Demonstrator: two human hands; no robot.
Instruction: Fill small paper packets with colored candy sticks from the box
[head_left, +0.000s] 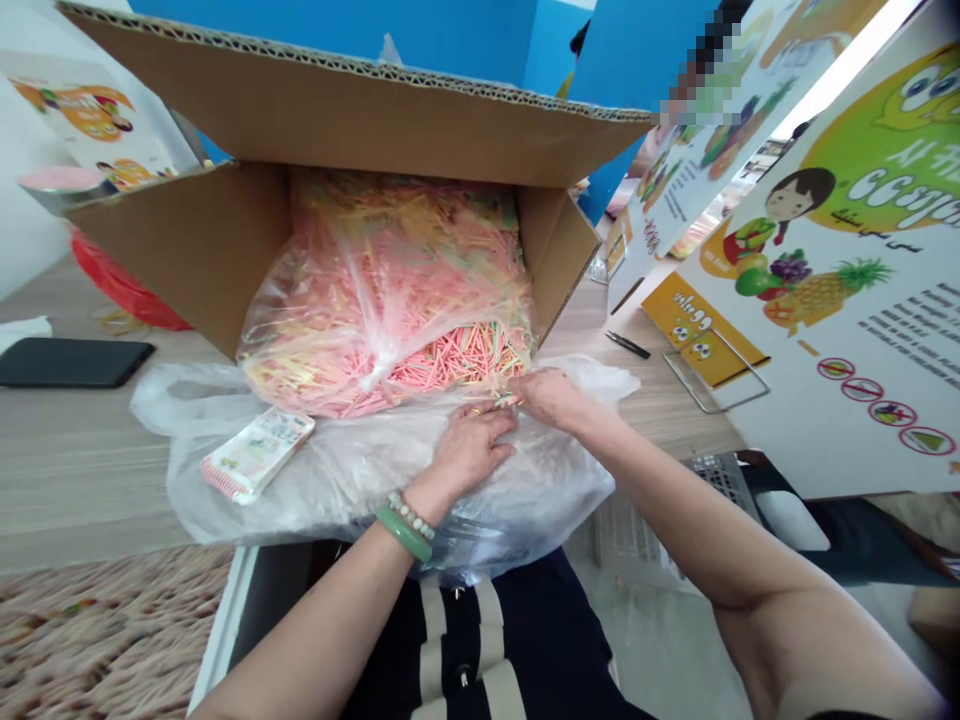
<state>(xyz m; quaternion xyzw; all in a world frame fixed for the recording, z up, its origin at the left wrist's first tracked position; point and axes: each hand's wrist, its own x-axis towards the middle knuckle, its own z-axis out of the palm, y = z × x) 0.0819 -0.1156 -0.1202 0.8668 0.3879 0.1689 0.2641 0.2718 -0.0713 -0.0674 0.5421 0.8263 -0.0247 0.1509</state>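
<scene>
A large clear plastic bag [330, 300] full of thin pink, yellow and green sticks lies in an open cardboard box [375, 110]. Its top is gathered in a twist, and loose sticks [480, 350] show through an opening at the lower right. In front of the box, my left hand [472, 445] rests on a whitish plastic sheet or bag [360, 460], thumb apart from the fingers. My right hand [555, 395] is closed at the fingertips around a few short sticks [507, 400], which touch the left fingertips. A stack of small printed packets [259, 455] lies to the left on the plastic.
On the table [67, 440] at left lie a black phone-like slab [75, 362] and a red plastic item [127, 285]. Tweezers [628, 345] lie right of the box. Large printed cartons [847, 270] stand at right. A container of brownish sticks [105, 640] is at lower left.
</scene>
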